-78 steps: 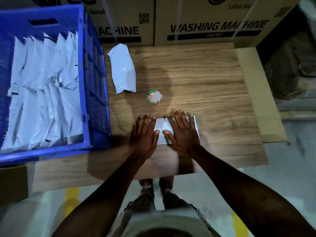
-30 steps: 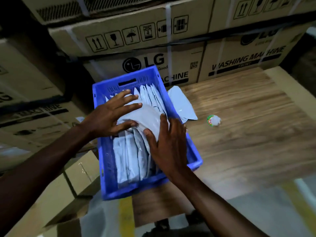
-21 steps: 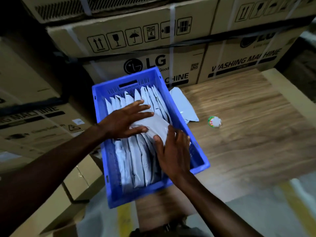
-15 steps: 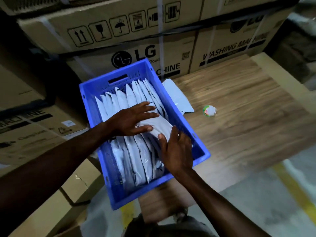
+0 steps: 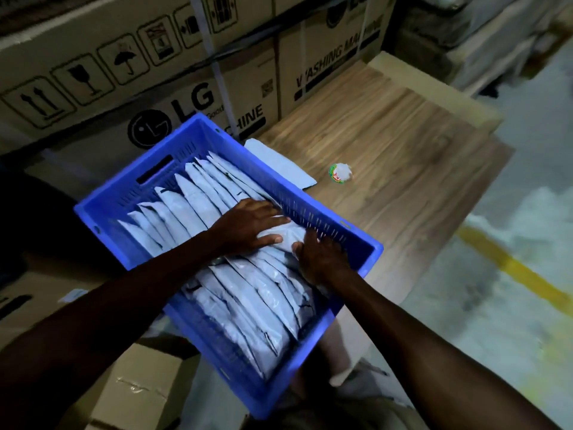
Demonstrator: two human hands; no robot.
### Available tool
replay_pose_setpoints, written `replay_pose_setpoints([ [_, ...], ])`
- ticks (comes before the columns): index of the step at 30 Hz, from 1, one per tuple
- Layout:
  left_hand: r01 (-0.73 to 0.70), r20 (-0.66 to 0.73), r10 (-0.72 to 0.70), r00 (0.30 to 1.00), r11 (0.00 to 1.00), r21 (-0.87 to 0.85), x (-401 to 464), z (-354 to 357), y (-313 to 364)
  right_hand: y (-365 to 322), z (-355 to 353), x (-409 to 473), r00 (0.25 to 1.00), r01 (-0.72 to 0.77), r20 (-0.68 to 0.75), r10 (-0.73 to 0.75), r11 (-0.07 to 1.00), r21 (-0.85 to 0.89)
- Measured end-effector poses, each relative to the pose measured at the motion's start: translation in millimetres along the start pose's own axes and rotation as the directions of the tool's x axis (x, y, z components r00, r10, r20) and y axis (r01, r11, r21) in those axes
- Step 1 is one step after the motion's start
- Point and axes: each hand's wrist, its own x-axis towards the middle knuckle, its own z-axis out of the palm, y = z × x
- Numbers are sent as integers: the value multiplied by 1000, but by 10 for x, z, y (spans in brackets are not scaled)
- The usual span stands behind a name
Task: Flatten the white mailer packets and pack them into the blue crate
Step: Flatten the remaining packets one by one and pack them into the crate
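now packet [image 5: 286, 235] under both palms

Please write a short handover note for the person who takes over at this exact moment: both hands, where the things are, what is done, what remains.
Left hand: flat, pressing the newest mailer packet down inside the blue crate.
Right hand: at the same packet near the crate's right wall; grip unclear.
Done: rows of packets already stand in the crate.
Left: seat this packet, then flatten and pack the one packet on the wooden table beside the crate.
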Motion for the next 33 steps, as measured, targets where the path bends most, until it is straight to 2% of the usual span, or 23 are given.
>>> replay_pose_setpoints([
  [3,-67,-8,68,998,997,41,47,143,-45,-26,104,89,997,-77,18,76,995,62],
  [6,-106,-8,106,994,994,8,88,283,-12,-65,279,91,988,-141,-44,145,986,90],
  [9,-69,29,70,997,997,-36,70,368,26,-140,405,88,977,-170,-114,181,981,95],
  [16,55,197,-31,980,992,-117,132,282,107,-213,510,-5,969,-191,-145,201,978,81],
  [24,12,164,5,986,995,-103,302,299,95,-157,452,151,977,-214,24,213,963,163],
  [26,43,192,-24,981,994,-100,297,337,114,-123,402,228,969,-239,106,223,954,181],
  [28,58,195,-38,980,994,-96,248,377,142,-103,390,276,956,-264,176,234,949,172],
  [33,-10,169,24,985,996,-85,113,414,119,-137,403,228,928,-265,305,216,956,128],
])
